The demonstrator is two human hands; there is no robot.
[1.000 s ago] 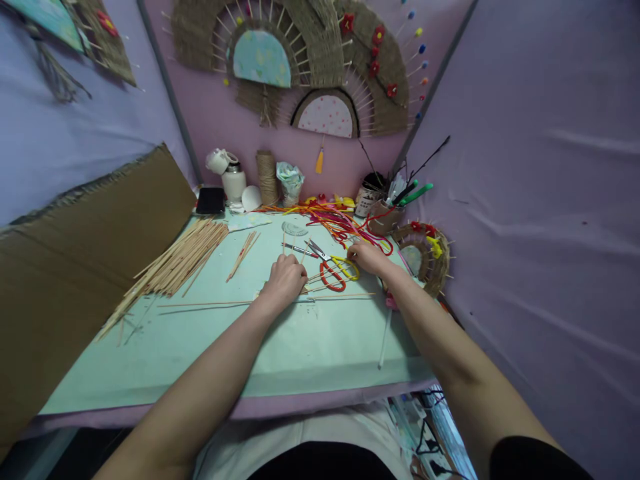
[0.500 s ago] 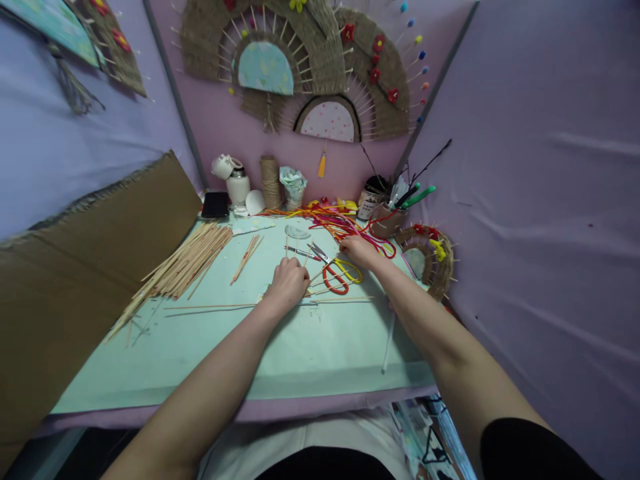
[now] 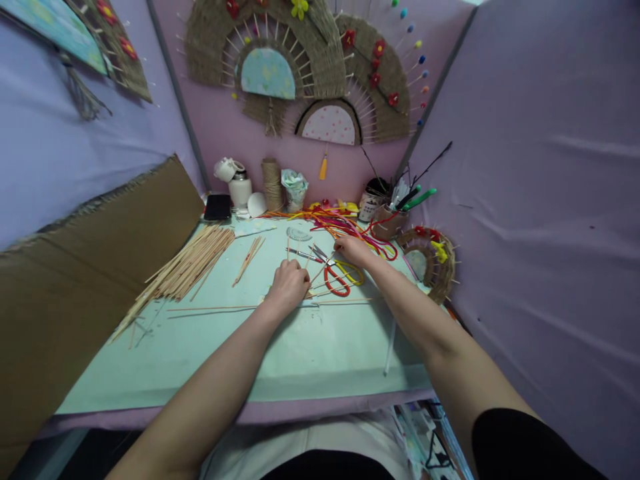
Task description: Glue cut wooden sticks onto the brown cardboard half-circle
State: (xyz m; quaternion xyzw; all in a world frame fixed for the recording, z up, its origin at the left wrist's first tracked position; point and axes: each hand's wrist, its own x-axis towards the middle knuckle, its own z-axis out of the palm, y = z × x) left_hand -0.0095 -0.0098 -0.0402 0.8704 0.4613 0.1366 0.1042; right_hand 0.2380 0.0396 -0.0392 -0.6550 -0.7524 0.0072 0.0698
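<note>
My left hand [image 3: 289, 287] rests on the table with curled fingers, closed at the inner ends of thin wooden sticks [image 3: 334, 289] that fan out from it. What lies under that palm is mostly hidden. My right hand [image 3: 351, 251] pinches the outer end of one wooden stick [image 3: 321, 270], which slants up from my left fingers. Between the hands lie scissors [image 3: 338, 281] with a red and a yellow handle loop, partly beneath the sticks. A pen [image 3: 303, 254] and a clear protractor [image 3: 299, 233] lie just beyond. One long stick [image 3: 213, 308] runs crosswise below my left hand.
A pile of sticks [image 3: 187, 267] and a smaller bunch [image 3: 249, 261] lie left, beside a cardboard sheet [image 3: 115, 247]. Coloured cords [image 3: 345, 223], a twine spool [image 3: 271, 185] and a pen cup [image 3: 387, 223] stand behind. A woven fan [image 3: 440, 267] leans right.
My right hand has shifted slightly left with the stick end in its fingers. My left hand stays in place at the sticks. The whole view has tilted a little.
</note>
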